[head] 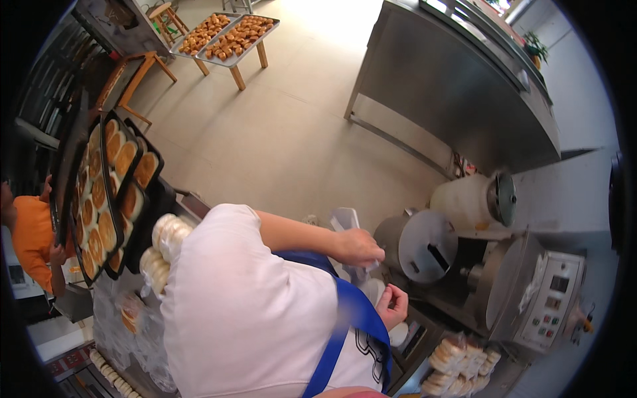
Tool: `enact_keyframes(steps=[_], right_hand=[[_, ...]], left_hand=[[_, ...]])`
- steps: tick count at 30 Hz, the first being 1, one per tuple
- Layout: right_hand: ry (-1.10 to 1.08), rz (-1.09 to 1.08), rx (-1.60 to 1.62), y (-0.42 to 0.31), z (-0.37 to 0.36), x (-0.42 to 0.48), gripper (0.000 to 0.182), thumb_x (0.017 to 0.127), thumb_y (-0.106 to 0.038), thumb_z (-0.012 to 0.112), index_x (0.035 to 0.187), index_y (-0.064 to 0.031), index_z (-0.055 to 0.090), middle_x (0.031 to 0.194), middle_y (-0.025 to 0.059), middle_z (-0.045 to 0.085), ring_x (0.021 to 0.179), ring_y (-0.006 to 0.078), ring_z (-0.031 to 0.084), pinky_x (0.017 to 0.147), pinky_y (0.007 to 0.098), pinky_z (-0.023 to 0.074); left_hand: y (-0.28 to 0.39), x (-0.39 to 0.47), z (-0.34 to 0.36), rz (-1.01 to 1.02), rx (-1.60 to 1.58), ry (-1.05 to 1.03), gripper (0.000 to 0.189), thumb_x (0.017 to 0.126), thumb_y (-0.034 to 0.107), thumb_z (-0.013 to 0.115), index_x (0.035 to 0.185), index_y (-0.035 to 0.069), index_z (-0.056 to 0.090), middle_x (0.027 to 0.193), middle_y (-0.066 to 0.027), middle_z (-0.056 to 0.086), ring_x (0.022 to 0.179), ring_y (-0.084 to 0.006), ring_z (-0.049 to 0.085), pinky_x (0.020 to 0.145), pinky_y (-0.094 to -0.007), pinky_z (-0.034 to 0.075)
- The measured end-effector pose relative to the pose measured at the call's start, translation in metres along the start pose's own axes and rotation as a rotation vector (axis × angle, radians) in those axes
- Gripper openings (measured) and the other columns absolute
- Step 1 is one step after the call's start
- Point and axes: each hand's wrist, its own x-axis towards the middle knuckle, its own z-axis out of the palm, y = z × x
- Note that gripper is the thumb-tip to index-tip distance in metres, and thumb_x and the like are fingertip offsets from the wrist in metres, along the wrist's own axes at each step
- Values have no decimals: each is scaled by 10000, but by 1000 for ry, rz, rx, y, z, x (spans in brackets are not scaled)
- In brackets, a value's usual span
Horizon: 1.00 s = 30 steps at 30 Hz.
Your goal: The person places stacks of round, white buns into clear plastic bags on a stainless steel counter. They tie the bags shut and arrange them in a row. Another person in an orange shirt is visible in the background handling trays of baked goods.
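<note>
In the head view, my left hand (pixel 359 247) reaches across in front of my blue apron (pixel 364 304), fingers closed on what looks like a clear plastic bag (pixel 367 272). Below it, my right hand (pixel 393 307) has its fingers curled and thumb and forefinger together; whether something thin is between them is unclear. A pale round item (pixel 372 288), partly hidden, lies just beside the right hand. Another white round piece (pixel 398 334) sits under that hand, at the edge of a dark flat device (pixel 414 339). Much of the work surface is hidden by my body.
Bagged buns (pixel 460 365) lie at lower right, near a machine's control panel (pixel 551 301). A lidded metal drum (pixel 428 246) stands ahead. Behind me are bagged white buns (pixel 169 231). At left a co-worker in orange (pixel 32 239) grips a black tray (pixel 59 199) by stacked bun trays (pixel 97 204).
</note>
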Motion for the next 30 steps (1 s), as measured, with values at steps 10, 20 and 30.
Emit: enact_keyframes(steps=[10,20,30], right_hand=[[-422,-421,-71,-106,172,169,140,796,-68,718,895,-24,629,838,124,640,756,269,626,692,356,501],[-738,-833,-19,-182,363,313,119,757,-127,734,800,-86,631,786,62,622,745,264,612,662,381,477],[-1000,-1419,139,-326,566,472,171,715,-144,708,705,-106,542,688,34,547,674,209,591,708,350,469]], left_hand=[[-108,-18,-129,-181,33,404,115,794,176,663,861,101,606,739,-73,631,737,-259,621,802,-384,454],[-228,-60,-256,-639,190,631,120,788,112,660,896,72,625,747,-75,641,745,-256,626,814,-382,460],[-345,-62,-428,-1070,-5,813,161,790,132,639,916,35,611,837,-141,655,792,-295,651,708,-386,520]])
